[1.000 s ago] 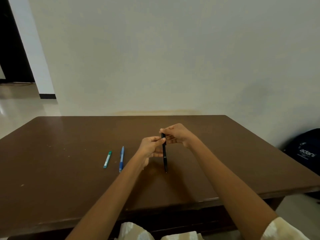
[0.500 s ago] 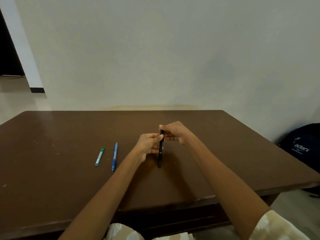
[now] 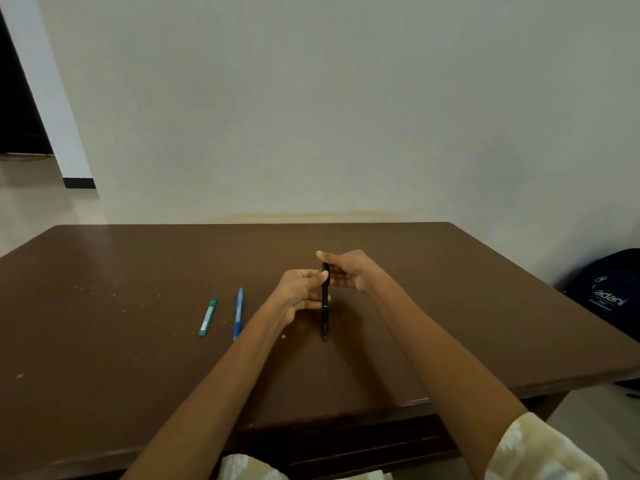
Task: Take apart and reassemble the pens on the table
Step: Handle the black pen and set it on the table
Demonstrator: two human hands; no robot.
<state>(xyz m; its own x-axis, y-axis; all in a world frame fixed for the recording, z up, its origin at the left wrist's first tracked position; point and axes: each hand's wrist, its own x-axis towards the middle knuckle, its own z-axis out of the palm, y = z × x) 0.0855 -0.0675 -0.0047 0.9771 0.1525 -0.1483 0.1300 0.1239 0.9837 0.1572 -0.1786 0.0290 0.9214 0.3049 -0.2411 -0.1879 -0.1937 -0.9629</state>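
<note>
Head view: black pen (image 3: 325, 299) held upright over the brown surface (image 3: 138, 375), left hand (image 3: 300, 292) pinching its middle, right hand (image 3: 346, 271) gripping the top. Hardly shifted since a second ago, grips unchanged; probably twisting apart, no separation yet. Blue pen (image 3: 238, 313) and green pen (image 3: 207, 317) lying left, untouched.

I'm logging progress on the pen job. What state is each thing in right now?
black pen: in one piece, held upright over the table by both hands
left hand: holds the pen's middle
right hand: pinches the pen's top
blue pen: whole, lying on the table
green pen: lying on the table
</note>
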